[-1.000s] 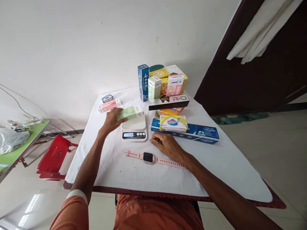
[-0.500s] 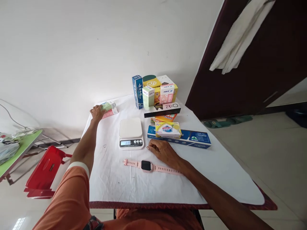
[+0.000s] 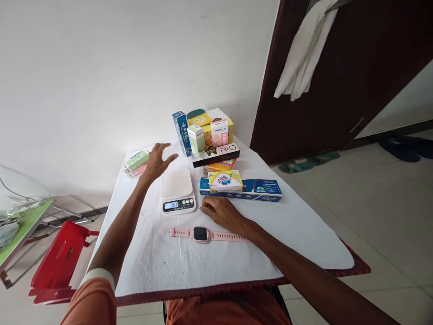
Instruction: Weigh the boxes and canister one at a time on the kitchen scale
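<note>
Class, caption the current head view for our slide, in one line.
Open left hand near a white scale; right hand between a pink watch and a long blue box.

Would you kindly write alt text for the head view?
A person's left hand, spread and empty, is near a green box and digital scale; the right hand rests curled on a white cloth. A pink watch and assorted boxes are nearby.

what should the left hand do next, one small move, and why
Probably move the left hand toward the upright blue box: the hand is open and holds nothing, and that box is the nearest one standing to its right. The right hand rests beside the scale.
</note>
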Motion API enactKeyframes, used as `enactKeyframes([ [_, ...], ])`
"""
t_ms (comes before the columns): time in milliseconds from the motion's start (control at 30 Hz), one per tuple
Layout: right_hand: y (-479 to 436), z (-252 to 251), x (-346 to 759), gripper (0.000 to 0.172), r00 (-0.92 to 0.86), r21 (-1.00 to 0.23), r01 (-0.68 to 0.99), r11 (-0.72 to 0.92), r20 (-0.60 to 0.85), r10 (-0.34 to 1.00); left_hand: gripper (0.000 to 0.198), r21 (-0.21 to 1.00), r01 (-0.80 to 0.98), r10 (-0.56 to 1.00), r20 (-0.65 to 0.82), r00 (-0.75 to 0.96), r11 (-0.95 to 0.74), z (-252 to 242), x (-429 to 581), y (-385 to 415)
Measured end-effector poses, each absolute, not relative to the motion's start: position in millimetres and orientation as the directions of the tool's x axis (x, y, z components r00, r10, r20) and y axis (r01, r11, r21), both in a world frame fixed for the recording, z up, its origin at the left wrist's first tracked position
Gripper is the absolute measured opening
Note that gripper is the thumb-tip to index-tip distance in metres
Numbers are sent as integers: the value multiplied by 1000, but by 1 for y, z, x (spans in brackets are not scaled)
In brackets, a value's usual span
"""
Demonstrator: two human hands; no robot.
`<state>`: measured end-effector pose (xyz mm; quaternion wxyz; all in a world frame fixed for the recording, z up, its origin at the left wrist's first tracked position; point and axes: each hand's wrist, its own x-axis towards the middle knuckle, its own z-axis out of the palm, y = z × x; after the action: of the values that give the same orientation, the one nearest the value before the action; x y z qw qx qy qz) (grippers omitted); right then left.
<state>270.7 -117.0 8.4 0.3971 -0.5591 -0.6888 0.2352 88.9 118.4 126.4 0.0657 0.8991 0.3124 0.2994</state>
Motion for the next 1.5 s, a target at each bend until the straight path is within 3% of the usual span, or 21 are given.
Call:
enactKeyframes([
  [233, -114, 3, 270, 22, -54, -750, 604, 270, 299, 953, 37, 269, 392, 463, 294, 836, -879, 113, 151, 80],
  [500, -115, 3, 270, 27, -63, -752, 596, 281, 304, 950, 64, 195, 503, 539, 262, 800, -842, 97, 176, 89],
  [733, -116, 6, 270, 27, -63, -763, 590, 265, 284, 957, 41, 351, 451, 552, 285, 784, -821, 93, 181, 86],
  [933, -115, 4, 271, 24, -65, -753, 600, 271, 292, 954, 37, 463, 463, 641, 377, 669, -756, 114, 109, 68],
  [1200, -114, 0, 271, 21, -59, -764, 589, 264, 286, 957, 40, 501, 588, 770, 349, 534, -635, 108, 3, 47],
  [1500, -116, -1, 273, 20, -58, -767, 590, 251, 269, 961, 41, 529, 591, 779, 259, 571, -609, 66, 4, 48],
])
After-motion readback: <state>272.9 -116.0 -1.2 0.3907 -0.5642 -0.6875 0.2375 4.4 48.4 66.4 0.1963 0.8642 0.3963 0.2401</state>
